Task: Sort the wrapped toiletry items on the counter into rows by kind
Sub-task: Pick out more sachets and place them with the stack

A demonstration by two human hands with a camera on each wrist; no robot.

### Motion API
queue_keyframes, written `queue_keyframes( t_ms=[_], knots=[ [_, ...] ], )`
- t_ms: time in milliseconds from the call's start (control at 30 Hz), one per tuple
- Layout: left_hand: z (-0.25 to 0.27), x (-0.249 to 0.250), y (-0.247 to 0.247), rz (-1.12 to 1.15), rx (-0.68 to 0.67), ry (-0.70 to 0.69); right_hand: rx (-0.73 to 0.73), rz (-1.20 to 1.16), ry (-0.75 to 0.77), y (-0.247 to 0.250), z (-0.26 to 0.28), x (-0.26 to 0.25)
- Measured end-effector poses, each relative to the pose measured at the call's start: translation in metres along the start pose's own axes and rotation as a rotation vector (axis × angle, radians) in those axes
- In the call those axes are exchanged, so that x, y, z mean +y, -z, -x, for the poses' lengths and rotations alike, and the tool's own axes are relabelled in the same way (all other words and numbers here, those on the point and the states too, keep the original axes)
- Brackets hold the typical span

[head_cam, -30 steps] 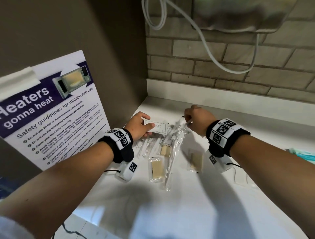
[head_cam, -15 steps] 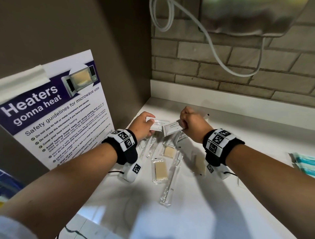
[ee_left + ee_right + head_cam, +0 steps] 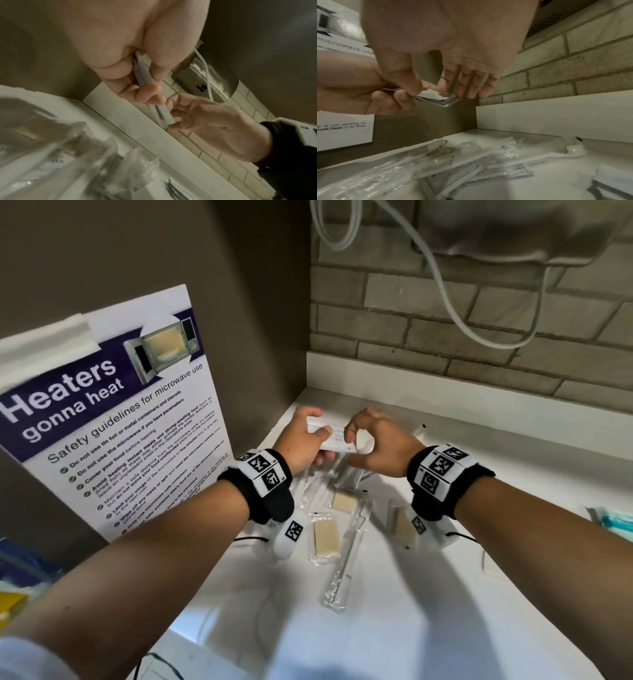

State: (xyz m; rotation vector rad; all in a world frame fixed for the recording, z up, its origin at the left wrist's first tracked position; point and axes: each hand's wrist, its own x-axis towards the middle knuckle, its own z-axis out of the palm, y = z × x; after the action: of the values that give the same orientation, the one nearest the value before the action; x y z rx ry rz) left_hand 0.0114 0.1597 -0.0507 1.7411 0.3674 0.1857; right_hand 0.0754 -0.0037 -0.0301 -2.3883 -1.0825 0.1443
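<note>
The white counter (image 3: 428, 594) is carrying the unsorted pile below the hands: toothbrushes in clear sleeves (image 3: 346, 559), tan soap bars in clear wrap (image 3: 327, 537) and more flat sachets (image 3: 510, 171) lying mixed beside them. Above that pile, the left hand (image 3: 301, 441) is gripping a small stack of white sachets (image 3: 334, 438), thumb on top, fingers curled beneath. The right hand (image 3: 380, 446) is pinching the stack's near end between thumb and forefinger, its other fingers spread. Half a second ago each hand was holding its own sachet; now the two are lying together, so one kind is being gathered, though no row is laid yet.
</note>
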Motion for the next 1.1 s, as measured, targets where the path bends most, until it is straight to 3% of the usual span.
queue_keyframes(
  t_ms=[100,200,267,500,700,833,933,1100],
  knots=[
    [-0.001,-0.001,0.011,-0.025,0.043,0.002,-0.008,0.027,-0.161,-0.002,-0.005,0.013],
    [-0.003,-0.003,0.02,-0.036,0.051,-0.01,-0.219,0.276,-0.298,-0.013,-0.011,0.024],
    [-0.006,-0.006,0.024,-0.065,0.036,-0.022,-0.278,0.319,-0.346,-0.023,-0.015,0.029],
    [-0.016,-0.021,0.034,-0.058,0.072,0.022,-0.316,0.283,-0.232,-0.041,-0.041,0.036],
    [-0.02,-0.025,0.037,-0.071,0.068,0.04,-0.181,0.21,-0.188,-0.036,-0.06,0.023],
    [-0.025,-0.032,0.039,-0.072,0.092,0.05,-0.183,0.179,-0.256,-0.041,-0.063,0.02],
    [-0.026,-0.033,0.039,-0.052,0.097,0.08,-0.148,0.234,-0.395,-0.043,-0.054,0.018],
    [-0.017,-0.034,0.038,-0.001,0.078,0.12,-0.333,0.342,-0.562,-0.055,-0.044,0.01]
  ],
)
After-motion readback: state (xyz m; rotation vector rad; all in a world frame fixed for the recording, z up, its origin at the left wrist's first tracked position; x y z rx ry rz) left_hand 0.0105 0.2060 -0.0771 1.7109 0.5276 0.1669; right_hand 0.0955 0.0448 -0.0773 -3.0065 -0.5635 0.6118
